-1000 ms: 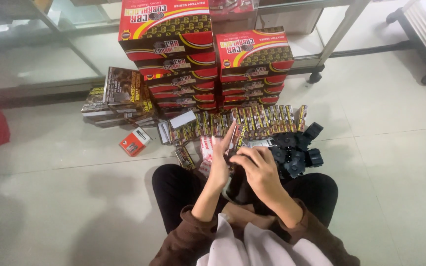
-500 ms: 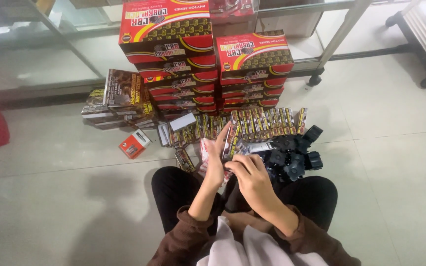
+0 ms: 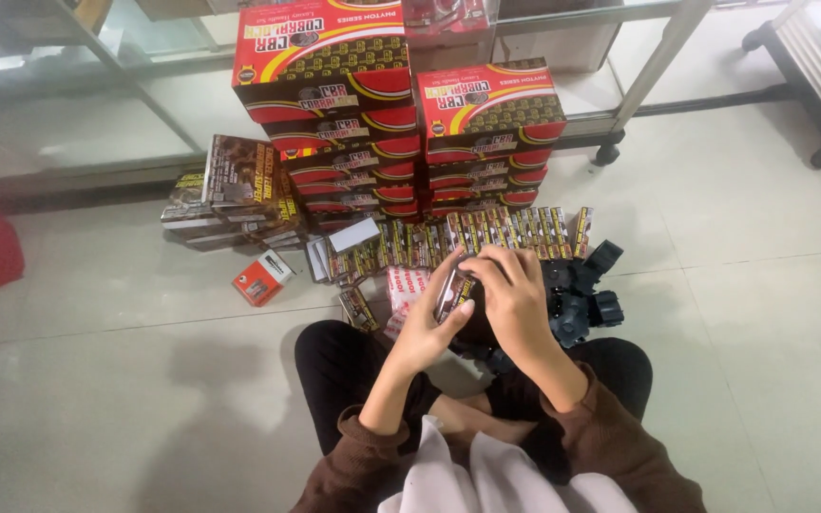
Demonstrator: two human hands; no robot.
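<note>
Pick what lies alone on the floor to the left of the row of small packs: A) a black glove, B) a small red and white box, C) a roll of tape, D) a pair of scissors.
B: a small red and white box lies by itself on the tiled floor, left of the row of small packs and below the dark flat boxes.

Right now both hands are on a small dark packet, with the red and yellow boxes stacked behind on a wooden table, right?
Not quite: the red and yellow boxes are stacked on the tiled floor, as the head view shows. Both hands, left and right, do hold the small dark packet.
</note>
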